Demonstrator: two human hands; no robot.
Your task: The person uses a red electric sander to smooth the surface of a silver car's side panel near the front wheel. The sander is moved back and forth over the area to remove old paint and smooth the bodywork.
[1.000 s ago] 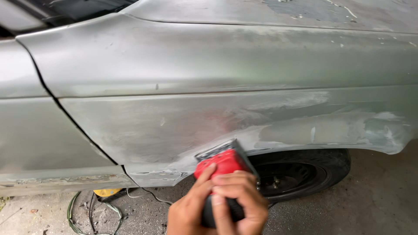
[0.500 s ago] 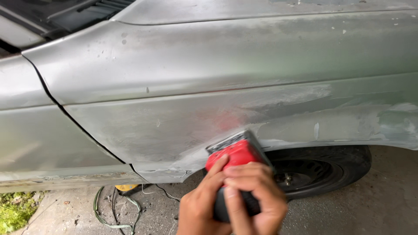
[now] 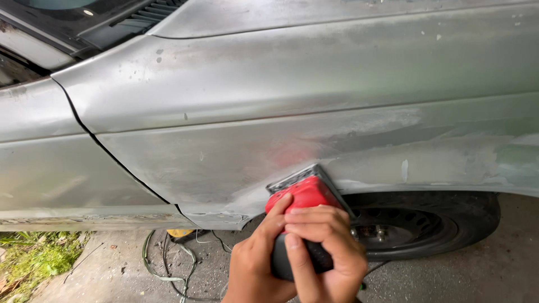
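Red sander [image 3: 303, 193]: pad pressed flat against the silver fender [image 3: 236, 163], just above the wheel arch, beside the black tyre [image 3: 449, 224]. Left hand [image 3: 255, 266] and right hand [image 3: 325, 247]: both closed around the sander's dark grip, fingers overlapping. Fender surface: dull, scuffed patches (red glow reflected near the pad). Ground below: green hose [image 3: 160, 266] on concrete, grass [image 3: 31, 258] at left.

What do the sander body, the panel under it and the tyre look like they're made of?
Sander: glossy red moulded plastic, with a dark grip that looks rubbery under both hands. Fender panel: probably painted sheet metal, silver coat dulled, with pale scuffed patches, perhaps filler or primer, near the arch. Tyre: matte black rubber.
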